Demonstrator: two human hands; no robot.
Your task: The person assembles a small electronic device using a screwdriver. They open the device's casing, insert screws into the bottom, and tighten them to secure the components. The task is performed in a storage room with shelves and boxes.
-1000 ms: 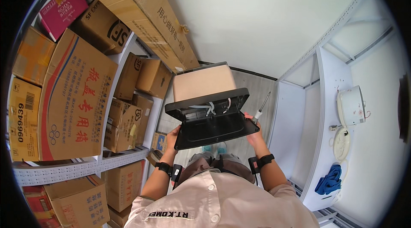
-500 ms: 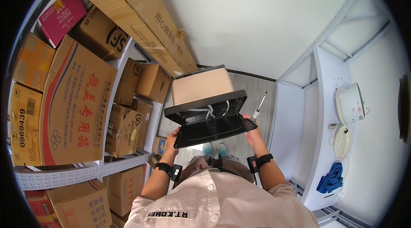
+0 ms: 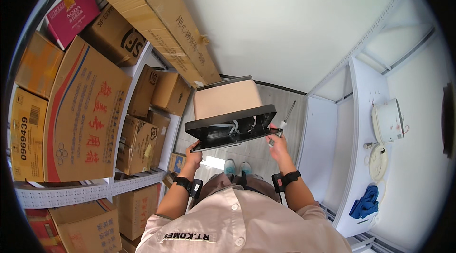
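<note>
In front of me is an appliance with a beige boxy body (image 3: 228,98) and a black base rim (image 3: 230,116). A flat black panel (image 3: 232,142) hangs partly open from it. Inside the gap, pale wires (image 3: 233,127) are visible. My left hand (image 3: 192,156) grips the panel's left corner, its fingertips partly hidden beneath. At the right corner, my right hand (image 3: 277,147) pinches the panel's edge. That same hand also holds a screwdriver (image 3: 284,124), its white handle among the fingers and its shaft pointing up and away.
Shelves on the left hold several cardboard boxes (image 3: 88,115). A long carton (image 3: 166,25) leans at the back wall. The right shelf (image 3: 354,158) carries a white appliance (image 3: 387,120), a round cream lid (image 3: 377,162) and a blue cloth (image 3: 365,201). Grey floor (image 3: 280,96) lies below.
The black panel has swung up toward the base, narrowing the opening. Both hands have moved with it, still on its corners. The screwdriver remains in the right hand.
</note>
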